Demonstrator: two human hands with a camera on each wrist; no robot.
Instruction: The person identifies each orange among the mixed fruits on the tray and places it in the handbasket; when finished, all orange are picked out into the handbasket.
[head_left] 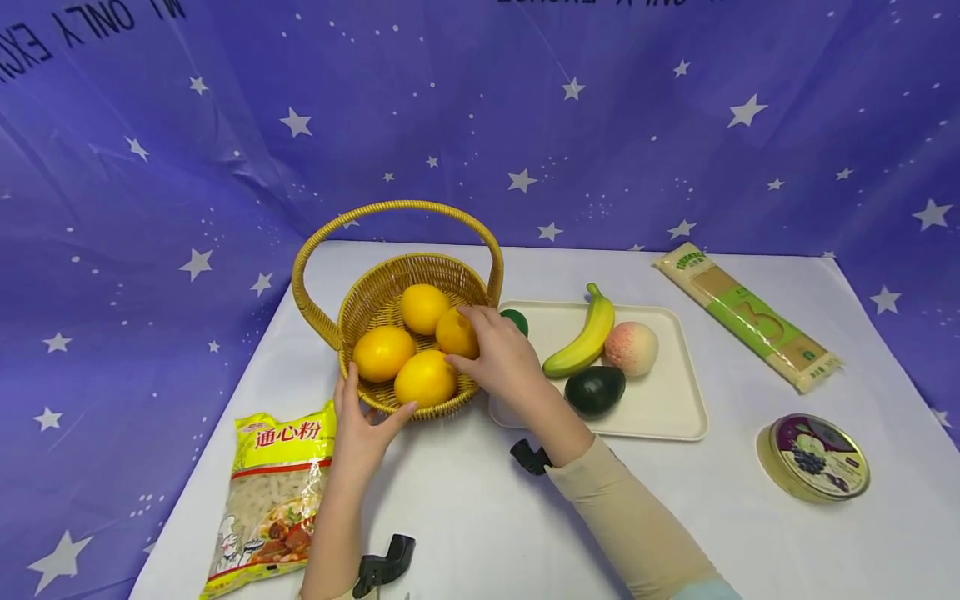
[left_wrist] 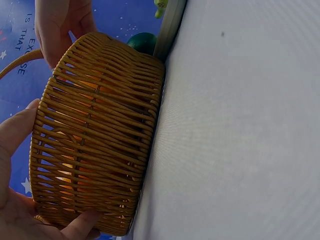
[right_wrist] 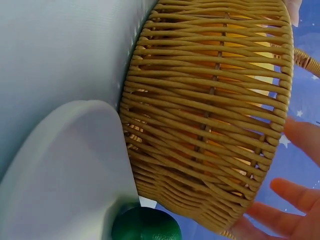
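Note:
A woven basket (head_left: 390,283) with a tall arched handle stands left of centre, several yellow-orange fruits inside it. My left hand (head_left: 363,425) grips the front-left rim; in the left wrist view its fingers (left_wrist: 82,225) lie against the woven side. Reaching into the basket from the right, my right hand (head_left: 502,350) holds an orange (head_left: 456,333) between thumb and fingers. Three more fruits lie close to it: one behind (head_left: 424,308), one at left (head_left: 383,353) and one in front (head_left: 426,379). In the right wrist view the basket wall hides the held orange.
Right of the basket, a cream tray (head_left: 682,400) carries a banana (head_left: 581,337), a peach (head_left: 632,348), an avocado (head_left: 596,392) and a green round item (head_left: 515,320). Farther right lie a noodle packet (head_left: 750,317) and a round tin (head_left: 817,458). A pasta bag (head_left: 273,500) lies at front left.

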